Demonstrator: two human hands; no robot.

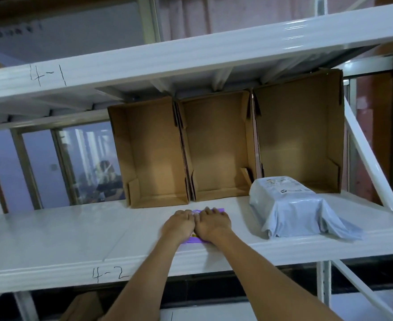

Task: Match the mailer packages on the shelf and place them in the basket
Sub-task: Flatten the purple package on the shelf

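Note:
A flat purple mailer [194,239] lies on the white shelf [75,232] marked 4-2, mostly covered by both of my hands. My left hand [179,224] and my right hand [212,223] lie side by side on top of it, fingers pointing toward the back. Only its far edge and near left corner show. A bulky grey-white mailer package [292,207] sits to the right on the same shelf, apart from my hands. No basket is in view.
Three open cardboard boxes stand at the back of the shelf: left [151,156], middle [216,149], right [299,130]. The upper shelf beam marked 4-1 [190,54] hangs overhead. A slanted white brace [373,167] borders the right side. A person sits behind the glass at left.

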